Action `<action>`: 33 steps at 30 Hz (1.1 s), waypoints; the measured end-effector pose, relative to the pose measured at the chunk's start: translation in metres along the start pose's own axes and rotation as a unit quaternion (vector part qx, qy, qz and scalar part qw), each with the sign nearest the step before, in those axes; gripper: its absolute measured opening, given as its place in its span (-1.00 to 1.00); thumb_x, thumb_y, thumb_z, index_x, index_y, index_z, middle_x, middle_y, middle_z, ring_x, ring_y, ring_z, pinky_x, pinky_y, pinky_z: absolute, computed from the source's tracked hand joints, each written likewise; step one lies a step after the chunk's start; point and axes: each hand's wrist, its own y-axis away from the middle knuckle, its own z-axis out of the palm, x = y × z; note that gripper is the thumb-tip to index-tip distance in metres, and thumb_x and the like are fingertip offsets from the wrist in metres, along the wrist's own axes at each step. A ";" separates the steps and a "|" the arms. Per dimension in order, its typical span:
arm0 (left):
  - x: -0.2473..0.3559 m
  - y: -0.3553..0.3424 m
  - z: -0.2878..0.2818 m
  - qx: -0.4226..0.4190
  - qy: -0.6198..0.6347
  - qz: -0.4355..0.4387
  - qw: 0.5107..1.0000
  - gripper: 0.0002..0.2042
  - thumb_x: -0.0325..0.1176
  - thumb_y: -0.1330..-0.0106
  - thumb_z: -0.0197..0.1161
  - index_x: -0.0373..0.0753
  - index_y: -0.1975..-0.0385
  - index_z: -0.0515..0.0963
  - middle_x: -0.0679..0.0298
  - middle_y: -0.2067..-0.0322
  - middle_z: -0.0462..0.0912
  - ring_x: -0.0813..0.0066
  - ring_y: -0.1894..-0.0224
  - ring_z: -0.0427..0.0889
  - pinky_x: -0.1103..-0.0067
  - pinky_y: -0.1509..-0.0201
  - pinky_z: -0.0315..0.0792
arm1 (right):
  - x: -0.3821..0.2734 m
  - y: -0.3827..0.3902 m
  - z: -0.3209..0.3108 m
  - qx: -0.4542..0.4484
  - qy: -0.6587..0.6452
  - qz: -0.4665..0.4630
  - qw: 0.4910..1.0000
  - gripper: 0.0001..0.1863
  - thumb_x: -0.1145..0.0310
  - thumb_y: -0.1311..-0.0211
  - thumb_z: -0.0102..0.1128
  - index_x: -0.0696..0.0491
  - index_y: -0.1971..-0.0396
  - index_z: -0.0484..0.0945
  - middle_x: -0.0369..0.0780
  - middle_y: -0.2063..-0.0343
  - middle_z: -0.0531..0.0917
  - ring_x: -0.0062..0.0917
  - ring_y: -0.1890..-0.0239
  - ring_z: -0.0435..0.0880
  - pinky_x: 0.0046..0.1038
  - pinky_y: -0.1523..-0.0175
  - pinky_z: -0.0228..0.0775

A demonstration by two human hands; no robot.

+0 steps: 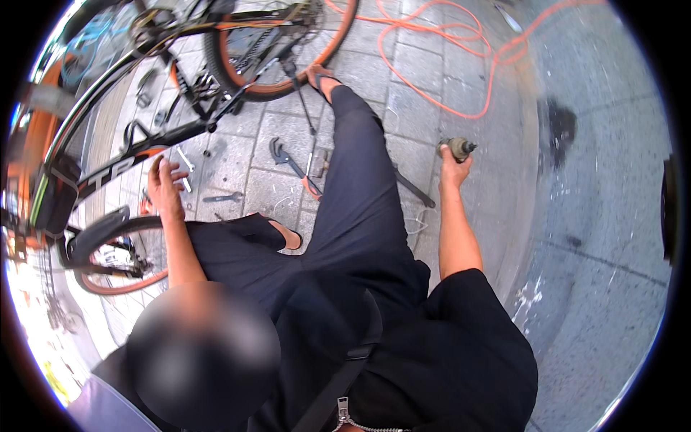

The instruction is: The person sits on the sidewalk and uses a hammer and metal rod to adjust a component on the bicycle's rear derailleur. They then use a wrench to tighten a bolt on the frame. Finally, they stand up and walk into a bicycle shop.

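My left hand is held out beside the bicycle's black frame, fingers loosely curled and apart, with nothing visible in it. Out to the right, my right hand is closed around a rounded olive-brown thing with a black tip; its exact kind I cannot make out. Between the hands, on the paving, lies a dark adjustable wrench with an orange-tipped handle. A small dark wrench and a silver spanner lie near my left hand.
An orange hose loops over the pavement ahead. The bicycle's orange-rimmed wheel is beside my outstretched right leg. A dark bar lies right of that leg. Smooth grey concrete runs along the right. A blurred round shape covers the lower left.
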 end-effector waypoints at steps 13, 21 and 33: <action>-0.021 -0.008 0.014 -0.025 -0.155 -0.110 0.981 -0.50 0.01 -0.51 0.13 -0.23 -0.26 0.41 0.18 0.15 0.68 0.46 0.37 0.74 0.71 0.53 0.32 | 0.230 0.060 -0.213 0.237 0.151 0.283 0.917 -0.36 0.44 0.05 0.60 0.20 -0.08 0.50 -0.12 0.05 0.67 -0.34 0.04 0.67 -0.31 -0.10 0.53; 0.015 0.006 0.016 -0.026 -0.141 -0.059 0.988 -0.42 0.00 -0.45 0.24 -0.34 -0.26 0.39 0.05 0.14 0.70 0.39 0.38 0.78 0.64 0.56 0.43 | 0.211 0.124 -0.218 0.196 -0.067 0.465 0.861 -0.49 0.29 -0.08 0.53 0.04 0.03 0.45 -0.19 0.39 0.61 -0.48 0.54 0.53 -0.43 0.52 0.37; 0.063 0.018 0.041 0.007 0.155 -0.082 0.984 -0.44 0.02 -0.47 0.20 -0.28 -0.25 0.38 0.09 0.12 0.68 0.35 0.35 0.74 0.57 0.48 0.41 | 0.119 0.103 -0.123 -0.220 -0.053 0.446 0.866 -0.63 0.07 -0.39 0.24 0.00 0.50 0.44 -0.28 0.70 0.45 -0.48 0.72 0.47 -0.42 0.65 0.36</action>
